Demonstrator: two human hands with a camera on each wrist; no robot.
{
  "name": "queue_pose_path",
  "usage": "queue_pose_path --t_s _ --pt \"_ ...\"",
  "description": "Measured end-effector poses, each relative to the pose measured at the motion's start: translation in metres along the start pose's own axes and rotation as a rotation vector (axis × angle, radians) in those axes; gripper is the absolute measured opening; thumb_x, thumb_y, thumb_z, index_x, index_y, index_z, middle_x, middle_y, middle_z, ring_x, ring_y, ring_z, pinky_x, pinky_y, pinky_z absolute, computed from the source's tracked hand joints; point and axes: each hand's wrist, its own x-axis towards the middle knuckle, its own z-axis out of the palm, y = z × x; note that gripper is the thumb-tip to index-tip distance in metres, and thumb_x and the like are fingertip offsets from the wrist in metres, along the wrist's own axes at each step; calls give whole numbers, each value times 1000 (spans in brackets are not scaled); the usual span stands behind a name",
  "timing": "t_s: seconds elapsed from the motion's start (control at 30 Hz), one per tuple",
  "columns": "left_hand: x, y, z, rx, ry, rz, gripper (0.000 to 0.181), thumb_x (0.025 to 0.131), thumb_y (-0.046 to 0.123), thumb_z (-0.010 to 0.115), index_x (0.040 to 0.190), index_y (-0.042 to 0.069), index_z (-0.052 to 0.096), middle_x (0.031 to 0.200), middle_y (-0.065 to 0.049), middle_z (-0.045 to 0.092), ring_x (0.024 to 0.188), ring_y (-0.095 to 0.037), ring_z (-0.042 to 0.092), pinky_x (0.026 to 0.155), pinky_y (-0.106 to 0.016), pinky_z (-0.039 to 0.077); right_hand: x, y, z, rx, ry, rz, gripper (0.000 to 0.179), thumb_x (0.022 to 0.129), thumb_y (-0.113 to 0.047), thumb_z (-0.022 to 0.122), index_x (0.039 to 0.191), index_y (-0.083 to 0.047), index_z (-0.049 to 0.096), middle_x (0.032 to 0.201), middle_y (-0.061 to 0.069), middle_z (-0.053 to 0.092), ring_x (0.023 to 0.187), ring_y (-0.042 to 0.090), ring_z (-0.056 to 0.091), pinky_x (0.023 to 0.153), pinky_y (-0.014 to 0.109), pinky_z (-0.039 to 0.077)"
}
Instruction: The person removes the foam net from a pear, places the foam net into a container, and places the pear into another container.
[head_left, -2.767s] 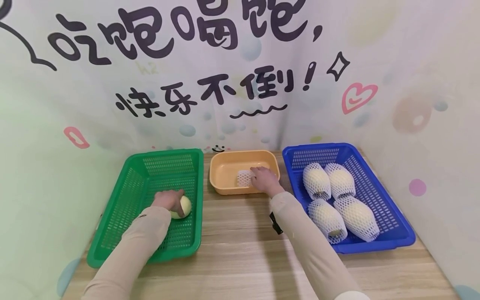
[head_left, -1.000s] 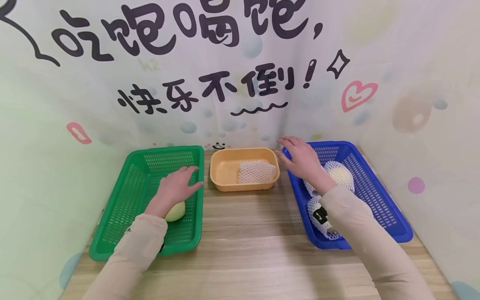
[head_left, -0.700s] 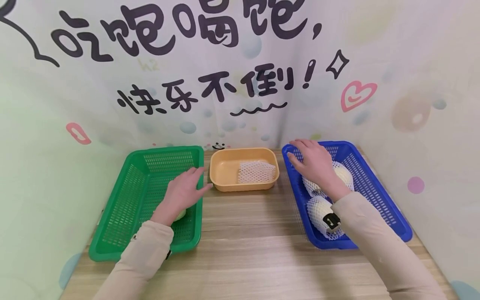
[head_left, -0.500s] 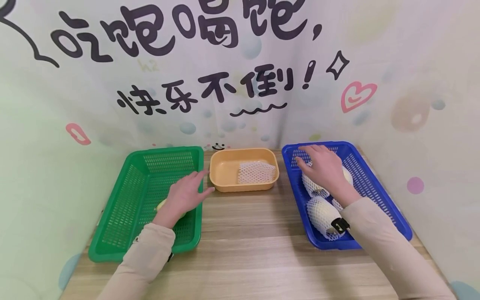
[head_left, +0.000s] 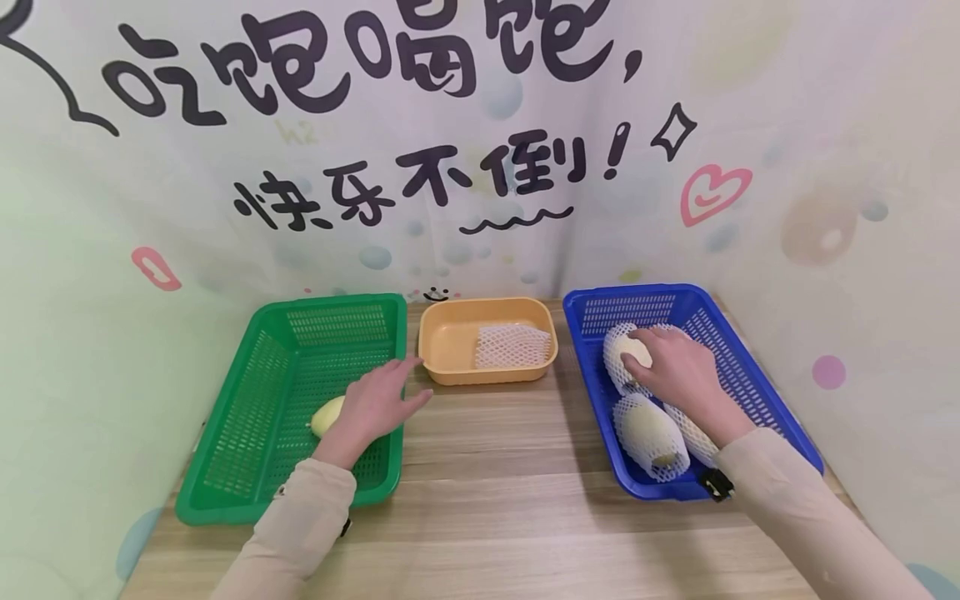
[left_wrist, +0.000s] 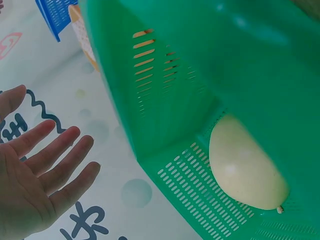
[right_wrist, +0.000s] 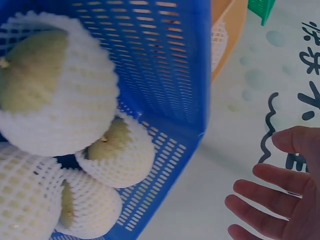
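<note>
The left hand (head_left: pixel 375 404) is spread above the green basket (head_left: pixel 322 354), left of frame, gripping nothing; the right hand (head_left: pixel 678 367), fingers likewise extended and gripping nothing, is above the blue basket (head_left: pixel 628 310), right of frame. One bare fruit (head_left: pixel 327 417) lies in the green basket, partly hidden by the left hand. Four netted fruit (head_left: pixel 651 437) lie in the blue basket, their netting presumably cushioning against bruises. The tray (head_left: pixel 450 342), centre of frame, contains a flat net (head_left: pixel 513 346), probably set between the baskets for easy reach. Backdrop (head_left: pixel 495 258) lettering reads "吃饱喝饱, 快乐不倒!"; no brand or label is legible on fruit or containers.
</note>
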Motion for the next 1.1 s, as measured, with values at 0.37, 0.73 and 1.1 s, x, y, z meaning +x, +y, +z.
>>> queue_pose_path --t_s 0.37,0.73,1.1 --pt "-2 -1 11 -10 -5 -2 51 84 39 55 127 12 46 118 -15 51 99 -35 51 74 -50 43 -17 13 20 -44 -121 -14 41 78 -33 61 108 -4 59 90 13 61 71 31 57 40 41 39" --pt "-2 0 12 8 -21 -1 50 84 40 55 124 11 48 115 -14 53 95 -35 53 70 -49 44 -26 20 39 -97 -224 -83 44 72 -33 67 102 -1 61 78 9 58 63 28 55 46 43 42" --pt "-2 0 15 4 -46 -7 49 85 40 54 124 11 48 113 -15 55 93 -34 55 69 -47 45 -30 23 57 -95 -375 -51 59 73 -39 63 114 3 55 102 22 57 78 39 56 57 53 43"
